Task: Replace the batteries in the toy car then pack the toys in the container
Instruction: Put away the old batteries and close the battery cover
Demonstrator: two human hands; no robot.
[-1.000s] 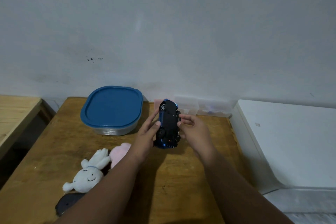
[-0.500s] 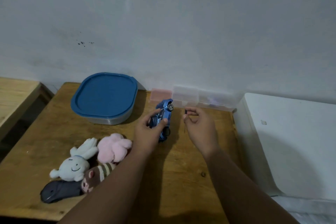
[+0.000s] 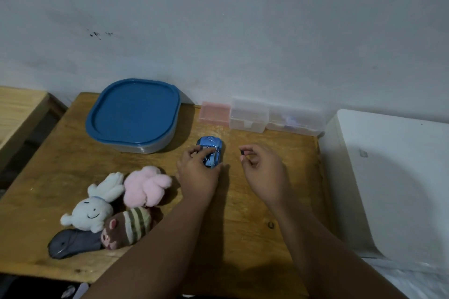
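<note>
Standing against a pale grey wall [image 3: 243, 31], the wooden desk [image 3: 73, 177] carries the toy car [image 3: 211, 150] under the gripping left hand [image 3: 198, 172], while the right hand [image 3: 263, 167] pinches something small and dark.

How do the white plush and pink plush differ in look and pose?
The white plush shows a stitched smiling face; the pink plush shows none. The white plush has long ears reaching toward the pink plush, which looks rounder and fluffier. The white plush lies nearer the person, the pink plush nearer the toy car. Both lie untouched on the wooden table.
</note>
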